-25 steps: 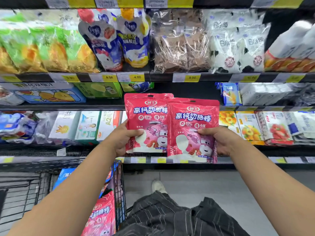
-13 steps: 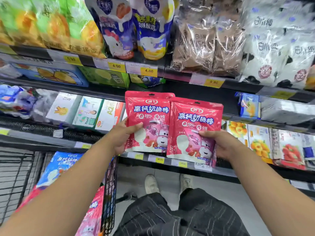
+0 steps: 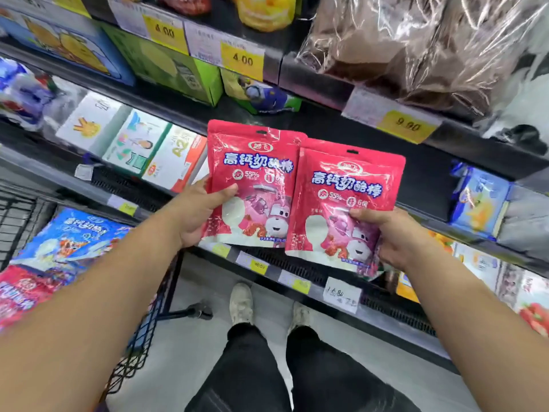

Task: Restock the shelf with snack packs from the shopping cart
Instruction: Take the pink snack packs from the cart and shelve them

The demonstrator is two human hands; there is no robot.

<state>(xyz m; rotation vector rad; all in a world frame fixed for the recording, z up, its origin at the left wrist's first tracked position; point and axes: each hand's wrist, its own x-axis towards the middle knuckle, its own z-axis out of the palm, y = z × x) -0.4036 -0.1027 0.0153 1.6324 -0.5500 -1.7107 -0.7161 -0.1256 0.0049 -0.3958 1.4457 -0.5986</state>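
While I stand here, legs: black trousers [image 3: 252,367] and pale shoes [image 3: 241,301] on the grey floor, toes toward the shelving. More of both shoes shows than half a second ago.
Cart: the black wire shopping cart [image 3: 142,346] is at my left, with a blue snack pack [image 3: 68,239] and a red snack pack [image 3: 23,289] lying in it.
Left grip: my left hand [image 3: 196,217] grasps the left cheese-stick pack [image 3: 252,179] at its lower left corner, thumb across the front. The hold is the same as before.
Right grip: my right hand [image 3: 395,239] clasps the right cheese-stick pack [image 3: 347,203] at its lower right corner, thumb on the front, also unchanged.
Packs: both are red, upright and in the air before the lower shelf [image 3: 386,307]. The right one sits lower and overlaps the left one's right edge. They fill more of my view than a moment ago.
Shelf front: a handwritten price card [image 3: 341,294] hangs on the edge below the packs.
Behind: an A2 carton [image 3: 178,159] stands at the left and a blue packet [image 3: 478,200] at the right.
Above: a green carton [image 3: 169,69], a yellow 9.00 tag [image 3: 408,126] and brown bags [image 3: 416,49]. The pouches over them have mostly slid out of frame.
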